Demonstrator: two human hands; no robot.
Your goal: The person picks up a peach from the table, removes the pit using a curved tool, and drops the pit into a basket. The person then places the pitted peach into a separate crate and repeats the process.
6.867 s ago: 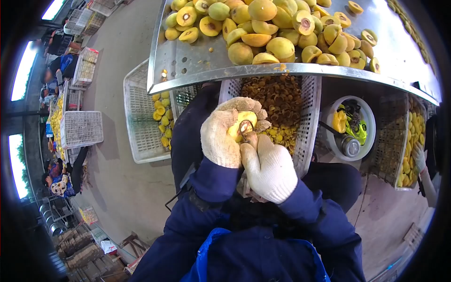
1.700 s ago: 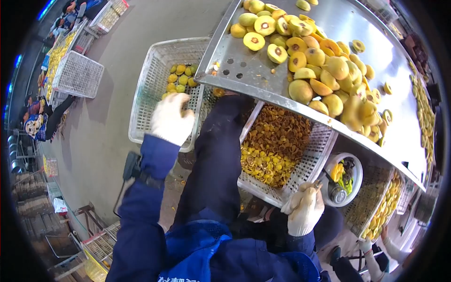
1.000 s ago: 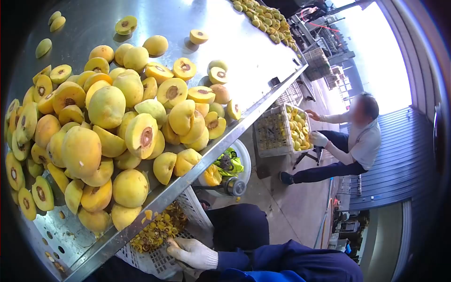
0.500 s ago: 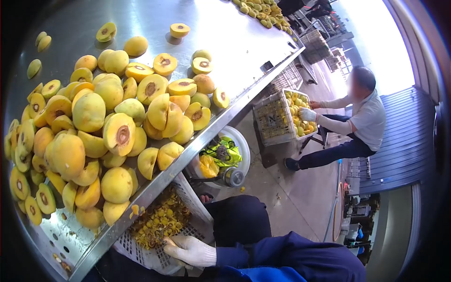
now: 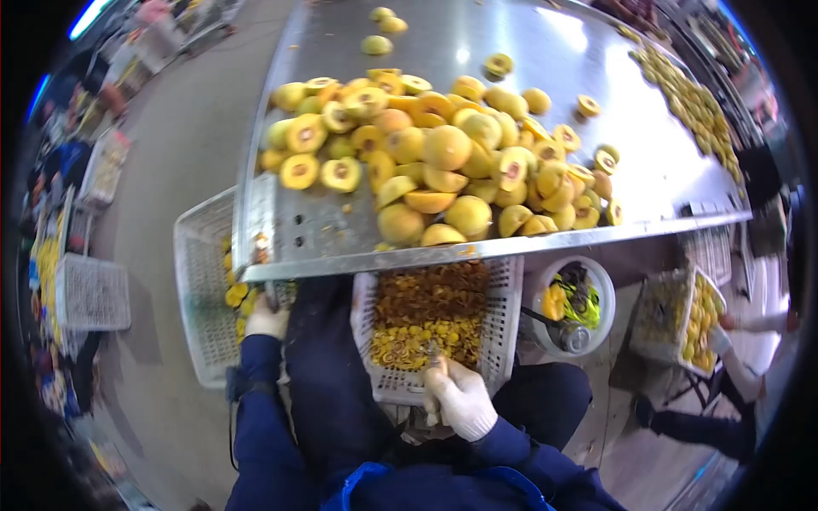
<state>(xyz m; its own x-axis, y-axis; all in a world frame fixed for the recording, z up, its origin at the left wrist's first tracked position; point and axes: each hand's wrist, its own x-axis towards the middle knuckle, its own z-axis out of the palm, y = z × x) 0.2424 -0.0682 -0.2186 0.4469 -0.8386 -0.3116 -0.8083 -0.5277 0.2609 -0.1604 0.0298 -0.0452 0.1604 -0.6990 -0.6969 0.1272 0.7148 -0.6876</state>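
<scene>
Many halved yellow fruits [image 5: 447,148] with brown pit centres are heaped on the metal table [image 5: 341,234]. My left hand [image 5: 267,318], in a white glove, is at the table's lower left corner, over the crate of fruit [image 5: 194,281]; its fingers are partly hidden and what it holds is unclear. My right hand [image 5: 460,398], also gloved in white, is over the front of a crate of scraps [image 5: 426,328]. Its thumb and fingers are pinched round a small thing that I cannot make out.
A white bucket [image 5: 607,298] with a yellow-green cloth and a flask stands right of the scrap crate. Farther right, a co-worker's gloved hand [image 5: 720,341] is beside a fruit crate [image 5: 669,315]. Other crates [image 5: 92,294] stand at the far left.
The view has swung left and down, bringing my left hand and the left crate into sight. My right hand remains by the scrap crate.
</scene>
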